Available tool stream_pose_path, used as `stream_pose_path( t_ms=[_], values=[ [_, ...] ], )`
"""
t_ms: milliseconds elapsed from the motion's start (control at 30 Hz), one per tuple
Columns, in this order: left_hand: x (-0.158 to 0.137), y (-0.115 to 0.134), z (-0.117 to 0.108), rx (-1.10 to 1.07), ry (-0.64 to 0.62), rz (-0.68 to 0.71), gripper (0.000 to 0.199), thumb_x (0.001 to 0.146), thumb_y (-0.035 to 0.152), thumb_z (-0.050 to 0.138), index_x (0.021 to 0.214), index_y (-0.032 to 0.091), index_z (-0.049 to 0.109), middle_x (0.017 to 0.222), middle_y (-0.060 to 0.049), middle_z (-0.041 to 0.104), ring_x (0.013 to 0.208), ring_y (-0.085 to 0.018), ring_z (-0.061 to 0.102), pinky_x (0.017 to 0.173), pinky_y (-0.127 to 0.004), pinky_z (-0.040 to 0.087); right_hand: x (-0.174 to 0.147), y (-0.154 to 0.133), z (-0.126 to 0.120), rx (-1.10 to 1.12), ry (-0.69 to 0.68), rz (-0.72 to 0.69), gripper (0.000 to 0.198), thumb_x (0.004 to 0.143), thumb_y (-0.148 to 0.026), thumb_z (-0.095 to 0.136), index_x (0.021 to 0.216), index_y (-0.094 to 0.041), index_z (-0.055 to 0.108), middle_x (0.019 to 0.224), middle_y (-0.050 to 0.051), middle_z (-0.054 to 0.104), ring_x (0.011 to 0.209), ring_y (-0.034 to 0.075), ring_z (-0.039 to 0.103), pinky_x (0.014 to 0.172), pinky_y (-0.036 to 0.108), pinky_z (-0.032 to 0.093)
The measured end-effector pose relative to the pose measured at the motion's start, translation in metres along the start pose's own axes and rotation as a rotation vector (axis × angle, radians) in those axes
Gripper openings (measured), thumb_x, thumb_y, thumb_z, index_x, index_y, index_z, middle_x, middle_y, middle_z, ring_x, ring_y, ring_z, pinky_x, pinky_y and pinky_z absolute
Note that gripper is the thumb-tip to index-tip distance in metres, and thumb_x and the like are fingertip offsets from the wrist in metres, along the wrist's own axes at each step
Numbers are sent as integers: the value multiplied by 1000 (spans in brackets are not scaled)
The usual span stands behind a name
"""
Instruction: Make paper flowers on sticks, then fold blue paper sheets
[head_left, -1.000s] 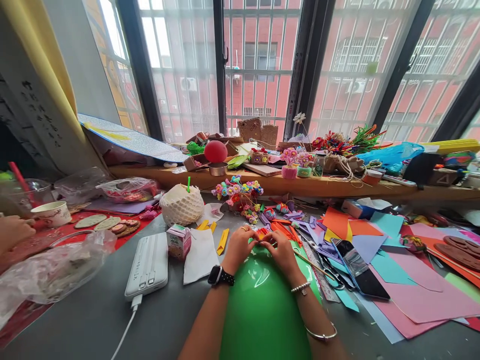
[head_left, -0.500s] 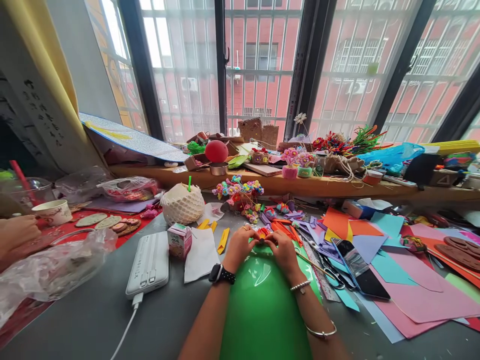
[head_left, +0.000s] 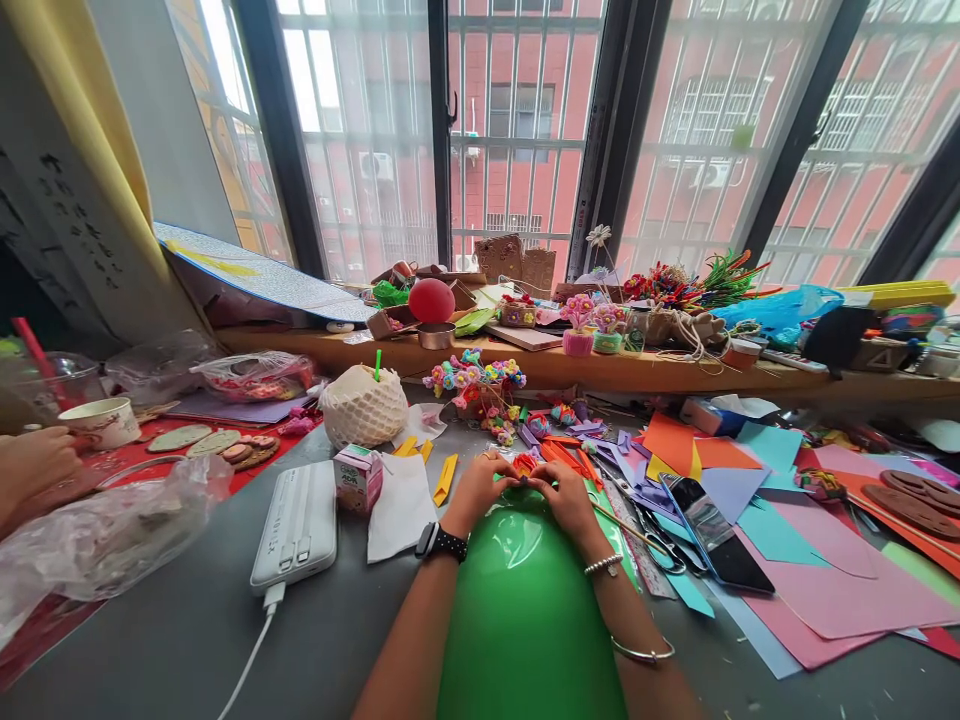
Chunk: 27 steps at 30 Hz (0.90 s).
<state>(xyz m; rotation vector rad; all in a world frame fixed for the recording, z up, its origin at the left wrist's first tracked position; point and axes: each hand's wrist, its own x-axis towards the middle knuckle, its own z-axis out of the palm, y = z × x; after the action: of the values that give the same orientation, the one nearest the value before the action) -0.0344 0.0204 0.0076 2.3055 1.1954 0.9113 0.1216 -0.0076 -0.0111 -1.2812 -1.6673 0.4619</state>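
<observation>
The left hand and right hand meet at the fingertips, each grip pinching a small orange piece at the far end of the green balloon. A yellow strip lies on the surface beside the left hand.

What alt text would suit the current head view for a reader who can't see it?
The person's left hand and right hand pinch a small orange-red piece near the far end of a glossy green object. Coloured paper and a phone lie to the right, a white power bank to the left.
</observation>
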Motion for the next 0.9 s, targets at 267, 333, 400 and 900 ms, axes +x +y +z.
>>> stream_pose_path(
  t_ms=[267,333,400,900],
  values=[
    [2,0,0,-39,-24,-44,15,75,17,53,73,17,68,75,-4,56,79,-16,52,73,-25,39,2,5,2,32,-16,21,11,69,-25,55,66,-16,61,67,3,59,63,16,52,60,26,40],
    [2,-1,0,-39,-24,-42,14,75,19,54,73,18,68,75,-4,55,79,-16,52,74,-26,39,2,7,2,23,-17,24,11,69,-25,55,66,-16,61,67,3,58,64,16,52,61,26,40],
    [2,-1,0,-41,-20,-36,14,74,20,54,73,18,68,75,-4,54,79,-16,51,75,-27,39,2,8,2,13,-17,19,11,69,-24,55,66,-16,60,67,3,58,64,16,51,61,27,40],
    [2,-6,10,-457,27,-223,29,61,18,67,87,15,54,104,-8,49,91,-18,54,77,-32,46,2,5,2,113,16,16,13,71,-29,53,67,-16,55,67,3,57,64,17,52,62,29,42]
  ],
)
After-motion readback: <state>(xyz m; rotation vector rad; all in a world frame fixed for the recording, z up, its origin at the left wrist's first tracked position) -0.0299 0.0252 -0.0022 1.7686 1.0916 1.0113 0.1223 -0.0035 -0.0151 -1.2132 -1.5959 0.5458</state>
